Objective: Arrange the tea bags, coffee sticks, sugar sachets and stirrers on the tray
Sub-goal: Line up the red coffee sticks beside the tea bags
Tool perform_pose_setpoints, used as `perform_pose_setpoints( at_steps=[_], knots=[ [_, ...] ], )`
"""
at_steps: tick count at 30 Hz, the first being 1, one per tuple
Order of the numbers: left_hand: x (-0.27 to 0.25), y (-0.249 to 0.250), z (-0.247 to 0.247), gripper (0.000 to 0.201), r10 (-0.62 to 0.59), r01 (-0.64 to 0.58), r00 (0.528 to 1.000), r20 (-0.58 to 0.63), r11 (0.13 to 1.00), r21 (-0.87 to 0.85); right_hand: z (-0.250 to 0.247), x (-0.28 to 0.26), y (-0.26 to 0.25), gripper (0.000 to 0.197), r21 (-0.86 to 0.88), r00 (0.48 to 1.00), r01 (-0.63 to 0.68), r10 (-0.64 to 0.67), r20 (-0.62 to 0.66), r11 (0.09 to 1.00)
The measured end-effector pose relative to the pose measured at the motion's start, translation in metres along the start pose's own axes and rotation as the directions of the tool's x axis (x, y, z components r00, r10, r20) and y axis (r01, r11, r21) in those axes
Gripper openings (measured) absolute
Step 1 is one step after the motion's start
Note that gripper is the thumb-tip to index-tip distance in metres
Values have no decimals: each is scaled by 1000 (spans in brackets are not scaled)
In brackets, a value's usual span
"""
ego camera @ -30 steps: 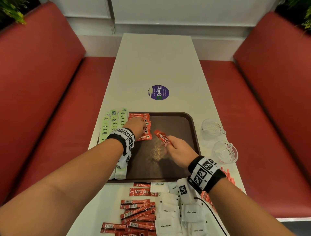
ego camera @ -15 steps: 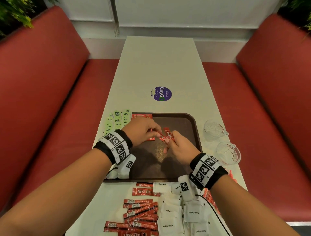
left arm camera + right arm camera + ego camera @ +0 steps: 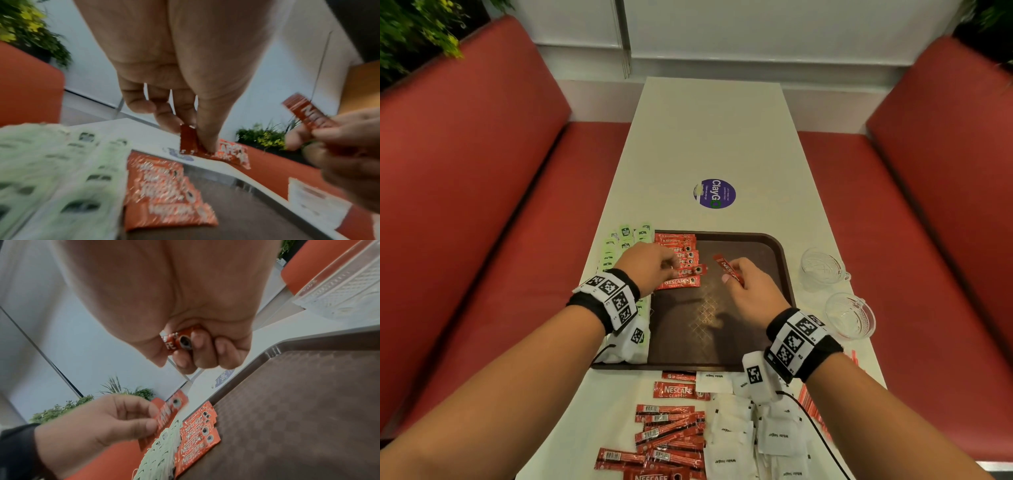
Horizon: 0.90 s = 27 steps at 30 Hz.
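Observation:
On the brown tray [image 3: 753, 342], a row of red coffee sticks [image 3: 676, 245] lies at the far left corner. My left hand [image 3: 670, 270] hovers just above that row and pinches one coffee stick [image 3: 188, 139] by its end between thumb and fingers. My right hand [image 3: 729, 278] is over the tray's middle, curled round another coffee stick [image 3: 726, 268] that points up and away. Green tea bags [image 3: 619, 245] overlap along the tray's left edge, partly hidden by my left wrist. Loose coffee sticks [image 3: 671, 431], white sugar sachets [image 3: 739, 435] and red stirrers [image 3: 811, 404] lie on the table in front of the tray.
Two glass cups [image 3: 823, 269] [image 3: 851, 317] stand to the right of the tray near the table's edge. A round purple sticker [image 3: 714, 193] lies beyond the tray on the white table [image 3: 709, 130]. Red benches flank both sides.
My hands met over the tray and my left hand took one coffee stick from my right. It has moved back left to the row; my right hand keeps another stick.

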<state>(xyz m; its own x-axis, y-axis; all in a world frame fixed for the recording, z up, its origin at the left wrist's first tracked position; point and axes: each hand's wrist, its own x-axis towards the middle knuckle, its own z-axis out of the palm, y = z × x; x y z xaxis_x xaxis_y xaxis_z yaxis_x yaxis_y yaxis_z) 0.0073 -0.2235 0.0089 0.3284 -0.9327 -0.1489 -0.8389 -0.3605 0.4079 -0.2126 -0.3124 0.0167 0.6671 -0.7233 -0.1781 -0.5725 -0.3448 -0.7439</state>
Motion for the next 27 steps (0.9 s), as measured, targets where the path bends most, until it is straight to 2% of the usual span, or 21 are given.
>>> perform_pose_setpoints(
  at_steps=[2,4,8,12,16,21,27],
  knots=[
    [3,-6,10,7,-87,83,995,57,994,68,0,-1,2,12,-17,1000,1,0,16,1000],
    [4,-7,22,7,-132,113,984,116,981,157,0,-2,4,12,-32,999,2,-1,35,999],
    [9,-8,39,12,-181,148,976,121,960,239,0,-4,7,12,-34,997,-12,15,72,999],
    [17,-7,43,31,-141,120,988,61,958,260,1,-5,8,13,-28,996,-17,19,87,999],
    [21,-4,47,47,-86,52,986,142,972,228,1,-5,8,14,-18,996,-18,19,86,1000],
    [28,-5,42,40,-92,41,978,188,965,259,1,-6,8,13,-6,995,-25,26,94,1000],
    [35,-5,37,39,-54,-9,976,209,956,293,0,-8,6,4,59,991,-76,69,117,995]
  ],
)
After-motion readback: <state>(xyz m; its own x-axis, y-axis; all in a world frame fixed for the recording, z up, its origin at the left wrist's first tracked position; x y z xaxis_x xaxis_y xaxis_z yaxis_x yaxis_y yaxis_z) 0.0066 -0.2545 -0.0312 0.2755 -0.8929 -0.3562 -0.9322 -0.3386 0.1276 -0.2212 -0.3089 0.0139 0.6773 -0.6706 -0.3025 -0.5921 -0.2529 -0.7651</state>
